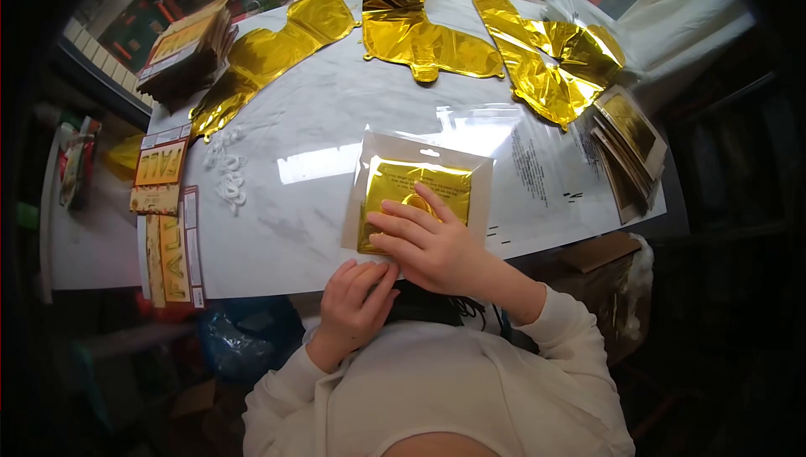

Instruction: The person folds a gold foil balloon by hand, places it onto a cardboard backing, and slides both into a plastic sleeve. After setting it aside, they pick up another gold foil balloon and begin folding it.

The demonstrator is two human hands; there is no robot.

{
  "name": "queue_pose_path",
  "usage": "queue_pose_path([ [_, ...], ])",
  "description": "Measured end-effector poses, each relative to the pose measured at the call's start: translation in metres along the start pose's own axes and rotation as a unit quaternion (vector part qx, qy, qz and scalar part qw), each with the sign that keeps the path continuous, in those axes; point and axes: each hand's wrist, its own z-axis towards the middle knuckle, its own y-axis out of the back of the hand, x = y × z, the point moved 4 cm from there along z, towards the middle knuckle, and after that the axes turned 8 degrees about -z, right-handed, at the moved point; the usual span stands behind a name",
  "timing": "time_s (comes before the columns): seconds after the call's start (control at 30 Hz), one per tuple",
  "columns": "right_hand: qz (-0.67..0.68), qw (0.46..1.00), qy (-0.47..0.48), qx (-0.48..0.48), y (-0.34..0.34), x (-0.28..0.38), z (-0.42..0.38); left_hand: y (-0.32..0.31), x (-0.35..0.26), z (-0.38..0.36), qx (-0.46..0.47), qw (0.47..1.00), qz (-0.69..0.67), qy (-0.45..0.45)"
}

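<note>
A clear package (358, 205) with a hang hole at its top lies near the table's front edge. Inside it is a folded gold foil balloon (382, 184) with dark printed text and a ring-like shape over its middle. My right hand (432, 247) rests flat on the package, fingers stretched out and apart. Just below the package's lower edge, my left hand (357, 302) is closed with bent fingers pressed together. Whatever its fingertips may pinch is hidden.
Gold foil balloons (294, 41) lie spread along the far side. Card stacks stand at the back left (185, 50) and right (630, 151). White curled ties (227, 176) and printed FALL cards (172, 260) lie leftward. Clear plastic bags (537, 151) lie right of the package.
</note>
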Motion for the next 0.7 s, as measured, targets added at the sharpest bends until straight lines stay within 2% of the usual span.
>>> queue_pose_path([
  [0.3,-0.007,0.997,-0.071,0.0,0.006,0.007,0.008,-0.004,0.0,-0.002,-0.006,1.0,0.005,0.003],
  [0.53,-0.028,0.997,-0.077,-0.005,0.003,0.01,0.013,-0.003,0.0,-0.003,0.002,1.0,0.014,0.004],
  [0.63,-0.05,0.996,-0.071,-0.011,0.002,0.007,0.012,-0.001,-0.002,0.0,0.006,1.0,0.012,0.009],
  [0.7,-0.136,0.988,-0.061,-0.031,0.004,-0.002,0.012,-0.002,-0.002,-0.001,0.013,1.0,0.018,0.012],
])
